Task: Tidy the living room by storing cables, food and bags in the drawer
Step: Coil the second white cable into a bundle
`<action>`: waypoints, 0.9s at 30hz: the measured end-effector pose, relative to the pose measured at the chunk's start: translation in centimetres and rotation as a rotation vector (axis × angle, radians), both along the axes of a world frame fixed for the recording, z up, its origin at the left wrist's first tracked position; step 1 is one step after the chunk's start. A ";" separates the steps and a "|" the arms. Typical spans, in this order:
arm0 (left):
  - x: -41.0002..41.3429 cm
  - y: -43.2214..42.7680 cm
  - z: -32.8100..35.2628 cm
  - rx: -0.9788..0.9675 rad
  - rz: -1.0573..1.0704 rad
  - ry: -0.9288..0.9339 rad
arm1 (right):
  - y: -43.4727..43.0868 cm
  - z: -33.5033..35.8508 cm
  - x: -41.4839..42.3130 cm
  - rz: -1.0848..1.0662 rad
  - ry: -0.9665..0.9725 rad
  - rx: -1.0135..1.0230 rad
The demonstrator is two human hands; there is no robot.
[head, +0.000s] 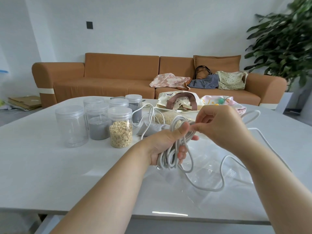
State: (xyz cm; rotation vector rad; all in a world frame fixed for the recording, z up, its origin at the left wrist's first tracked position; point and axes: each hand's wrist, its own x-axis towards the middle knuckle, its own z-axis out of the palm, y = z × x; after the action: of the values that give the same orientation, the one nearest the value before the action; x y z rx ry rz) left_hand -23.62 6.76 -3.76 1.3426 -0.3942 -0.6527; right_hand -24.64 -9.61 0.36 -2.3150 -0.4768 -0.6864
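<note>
Low in the frame's centre, the left hand (160,146) is being curled round a coiled white cable (168,160), so loops are being held together. One strand is being pinched by the right hand (221,125), seemingly for wrapping, above the table (50,166).

A brown sofa (104,76) is set against the white wall (152,22) behind the table (42,166), a cushion (217,60) propped at its right end. A leafy plant (283,39) is seen at right; what may be flattened cardboard (25,103) is stacked on the floor (16,117), left.

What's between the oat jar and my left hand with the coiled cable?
Head view: a grey pouch lies there, a white cable strand running across it.
</note>
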 end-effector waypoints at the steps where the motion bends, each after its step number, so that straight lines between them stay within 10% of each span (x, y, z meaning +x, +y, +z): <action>1: 0.0 0.0 0.0 0.041 0.012 -0.020 | 0.1 0.0 -0.1 -0.025 -0.020 -0.018; 27: -1.0 -0.3 0.3 0.288 -0.142 -0.209 | 0.8 0.6 -0.8 0.117 0.028 -0.004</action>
State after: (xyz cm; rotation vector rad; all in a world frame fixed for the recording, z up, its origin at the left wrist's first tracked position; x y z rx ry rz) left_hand -24.60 6.41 -3.44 1.6758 -0.5844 -0.7083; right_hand -25.45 -8.76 0.93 -2.2773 -0.5964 -0.5967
